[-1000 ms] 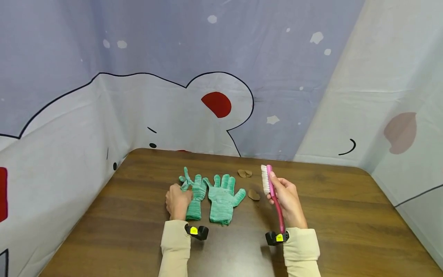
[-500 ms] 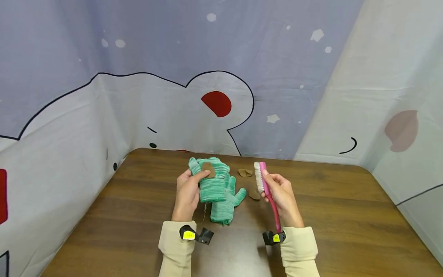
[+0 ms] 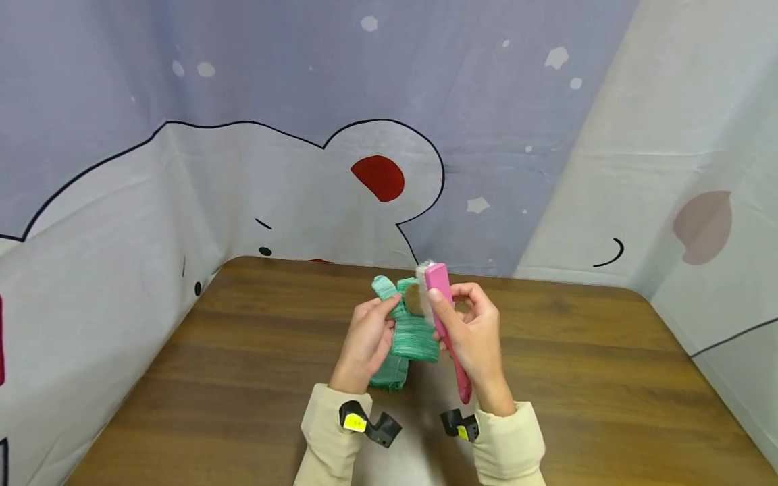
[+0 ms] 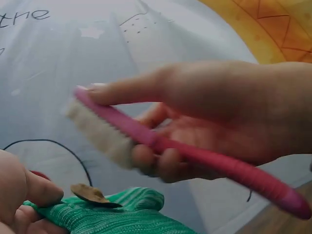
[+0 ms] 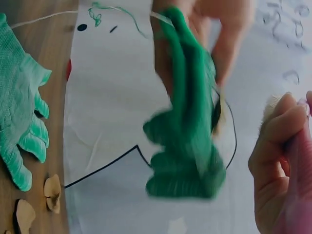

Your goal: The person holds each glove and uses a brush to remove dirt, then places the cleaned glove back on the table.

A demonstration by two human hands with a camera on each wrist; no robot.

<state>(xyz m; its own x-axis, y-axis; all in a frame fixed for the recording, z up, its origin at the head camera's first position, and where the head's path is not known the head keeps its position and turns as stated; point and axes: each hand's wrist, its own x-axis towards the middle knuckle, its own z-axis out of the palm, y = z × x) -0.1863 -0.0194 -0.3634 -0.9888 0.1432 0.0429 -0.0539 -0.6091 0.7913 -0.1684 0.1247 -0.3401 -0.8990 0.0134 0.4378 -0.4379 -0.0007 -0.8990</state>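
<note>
My left hand (image 3: 365, 341) pinches a green striped knit glove (image 3: 415, 339) between thumb and fingers, raised above the table. A brown, leaf-like piece (image 4: 90, 192) lies on the glove, just beyond the left thumb. My right hand (image 3: 477, 337) grips a pink scrub brush (image 3: 437, 275) by its head, thumb along its back. Its white bristles (image 4: 100, 134) face the glove, close to the brown piece. In the left wrist view a gap shows between bristles and glove. A second green glove (image 3: 390, 373) lies on the table, partly hidden behind the raised one.
The brown wooden table (image 3: 243, 378) ends at a printed cloth backdrop (image 3: 273, 175). In the right wrist view a brown leaf-like piece (image 5: 52, 193) and another brown piece (image 5: 24, 215) lie on the table beside the flat glove. Loose thread (image 5: 122, 10) trails near the raised glove.
The left hand has picked one glove up off the table and carried it right, showing a brown piece on it. The right hand has brought the brush left, up to the glove.
</note>
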